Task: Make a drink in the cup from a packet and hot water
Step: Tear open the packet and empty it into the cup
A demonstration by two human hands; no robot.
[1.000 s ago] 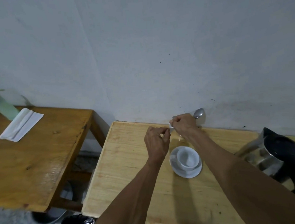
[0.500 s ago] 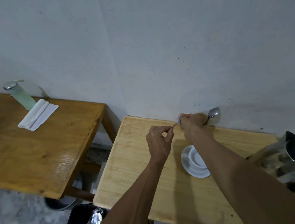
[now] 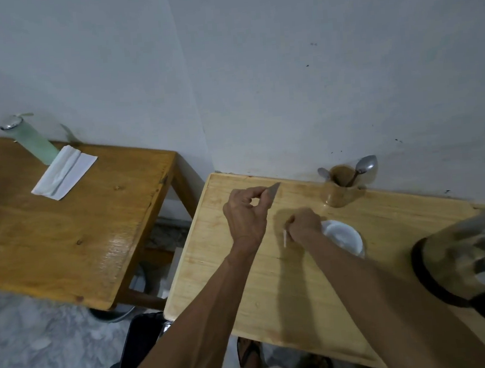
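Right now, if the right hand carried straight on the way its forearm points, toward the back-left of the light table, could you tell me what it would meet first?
Probably nothing soon: the right hand, holding the packet beside the cup, points along bare table top. The left hand sits just left of that line, though depth is unclear.

1. The torn-off strip (image 3: 273, 192) is a small grey, pointed piece, pinched between the thumb and forefinger of the left hand (image 3: 245, 215) above the pale wooden counter (image 3: 242, 274).
2. The packet (image 3: 285, 238) shows only as a thin white edge below the closed right hand (image 3: 304, 227), just left of the cup.
3. The cup (image 3: 342, 235) is white and sits upright, apparently on a white saucer; the blur hides its contents.
4. The kettle (image 3: 471, 264), glass-bodied with black trim, stands at the counter's right end.
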